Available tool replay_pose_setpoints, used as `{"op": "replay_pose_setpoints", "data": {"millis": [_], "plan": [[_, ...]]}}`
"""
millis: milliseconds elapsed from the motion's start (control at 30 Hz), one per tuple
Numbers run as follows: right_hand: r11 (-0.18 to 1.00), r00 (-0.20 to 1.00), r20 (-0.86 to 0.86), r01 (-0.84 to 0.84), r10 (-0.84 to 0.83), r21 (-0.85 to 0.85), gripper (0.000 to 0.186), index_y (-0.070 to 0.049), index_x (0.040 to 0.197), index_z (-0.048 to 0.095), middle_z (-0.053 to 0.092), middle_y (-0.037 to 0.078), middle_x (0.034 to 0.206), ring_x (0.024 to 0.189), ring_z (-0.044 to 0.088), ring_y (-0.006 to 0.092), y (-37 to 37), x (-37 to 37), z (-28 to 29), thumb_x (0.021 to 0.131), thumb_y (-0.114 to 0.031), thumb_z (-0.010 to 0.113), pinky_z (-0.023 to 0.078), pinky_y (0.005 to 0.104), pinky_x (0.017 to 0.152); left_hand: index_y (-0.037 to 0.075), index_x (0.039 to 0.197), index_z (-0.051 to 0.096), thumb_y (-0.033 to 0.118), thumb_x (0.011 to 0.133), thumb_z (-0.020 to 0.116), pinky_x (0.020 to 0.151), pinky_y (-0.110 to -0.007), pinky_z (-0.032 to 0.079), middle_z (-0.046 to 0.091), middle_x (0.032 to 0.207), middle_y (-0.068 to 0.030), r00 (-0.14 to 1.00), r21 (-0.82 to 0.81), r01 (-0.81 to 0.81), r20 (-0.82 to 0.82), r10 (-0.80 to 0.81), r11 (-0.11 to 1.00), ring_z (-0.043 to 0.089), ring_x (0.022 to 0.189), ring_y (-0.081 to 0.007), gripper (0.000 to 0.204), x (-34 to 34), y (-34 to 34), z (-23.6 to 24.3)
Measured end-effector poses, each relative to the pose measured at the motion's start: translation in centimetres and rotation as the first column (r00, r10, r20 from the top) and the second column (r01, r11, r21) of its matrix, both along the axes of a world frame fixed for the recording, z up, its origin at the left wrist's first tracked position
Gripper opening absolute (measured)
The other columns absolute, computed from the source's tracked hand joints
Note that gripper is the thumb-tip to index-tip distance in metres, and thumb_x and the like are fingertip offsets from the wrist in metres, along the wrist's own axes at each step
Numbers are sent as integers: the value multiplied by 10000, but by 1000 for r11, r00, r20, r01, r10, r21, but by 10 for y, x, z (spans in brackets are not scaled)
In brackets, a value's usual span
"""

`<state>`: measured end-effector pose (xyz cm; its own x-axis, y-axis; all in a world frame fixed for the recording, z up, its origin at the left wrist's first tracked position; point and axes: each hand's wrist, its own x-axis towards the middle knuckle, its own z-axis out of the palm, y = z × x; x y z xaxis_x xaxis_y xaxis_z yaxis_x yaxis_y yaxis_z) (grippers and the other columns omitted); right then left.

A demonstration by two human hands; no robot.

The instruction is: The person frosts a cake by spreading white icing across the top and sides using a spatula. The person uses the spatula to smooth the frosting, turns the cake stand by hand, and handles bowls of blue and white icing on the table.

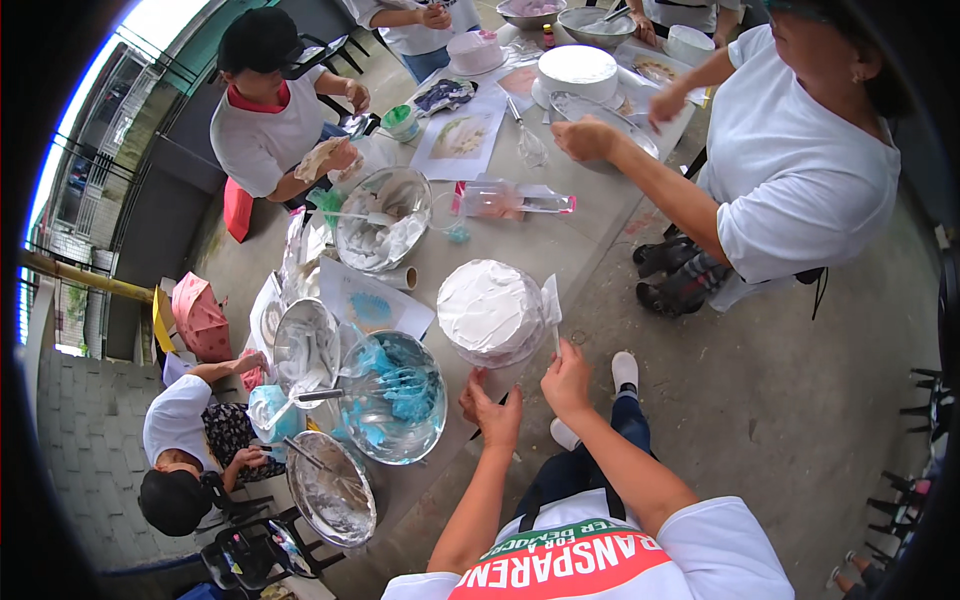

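Note:
A round cake point(489, 308) coated in white icing stands near the table's front edge, on a base mostly hidden beneath it. My right hand point(568, 384) is closed around the handle of a white icing spatula point(551, 301), whose blade stands upright against the cake's right side. At the cake's near edge is my left hand point(492, 409), thumb apart and fingertips at the base; whether they press on it is hard to tell. Left of that hand sits a metal bowl point(436, 425) of blue icing with a whisk point(335, 394) lying across it.
More metal bowls point(366, 490) of white icing line the left side. A clear plastic package point(514, 198) lies beyond the cake, near a whisk point(530, 145) and printed sheets point(481, 119). Co-workers stand around the table; one person point(800, 165) at the right works beside another white cake point(578, 72).

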<state>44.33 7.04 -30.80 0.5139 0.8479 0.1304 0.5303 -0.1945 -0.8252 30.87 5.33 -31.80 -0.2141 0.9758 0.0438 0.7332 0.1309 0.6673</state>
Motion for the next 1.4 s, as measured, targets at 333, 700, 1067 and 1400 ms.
{"op": "replay_pose_setpoints", "data": {"millis": [333, 700, 1067, 1400], "plan": [[976, 909, -393, -54, 135, 211, 402, 75, 1225, 566, 598, 187, 956, 865, 617, 327, -9, -34, 98, 830, 75, 490, 502, 406, 750, 42, 1349, 466, 194, 688, 778, 1034, -465, 302, 604, 1263, -110, 993, 71, 70, 93, -76, 995, 438, 1195, -331, 747, -10, -4, -9], [392, 448, 224, -885, 866, 252, 272, -29, 1069, 682, 643, 186, 888, 829, 634, 365, 196, -133, 117, 827, 20, 568, 501, 434, 735, -1, 1304, 510, 110, 757, 744, 962, -413, 455, 594, 1238, -203, 956, 71, -31, 292, 9, 997, 575, 1127, -352, 605, -24, -49, 17], [-34, -130, 650, -987, 749, -158, 389, -71, 1102, 662, 596, 168, 954, 950, 601, 347, 302, -219, 71, 751, 68, 570, 497, 418, 795, 2, 1269, 549, 79, 774, 735, 902, -381, 492, 606, 1193, -176, 890, 95, -162, 444, 104, 982, 614, 1025, -296, 534, -17, -80, 15], [52, -178, 749, -961, 638, -273, 276, -29, 1070, 648, 602, 175, 948, 969, 605, 344, 296, -167, 103, 805, -2, 576, 512, 410, 809, 23, 1285, 553, 91, 794, 732, 874, -371, 506, 617, 1207, -145, 870, 85, -132, 487, 75, 988, 618, 1059, -273, 528, -31, -60, 3]]}}
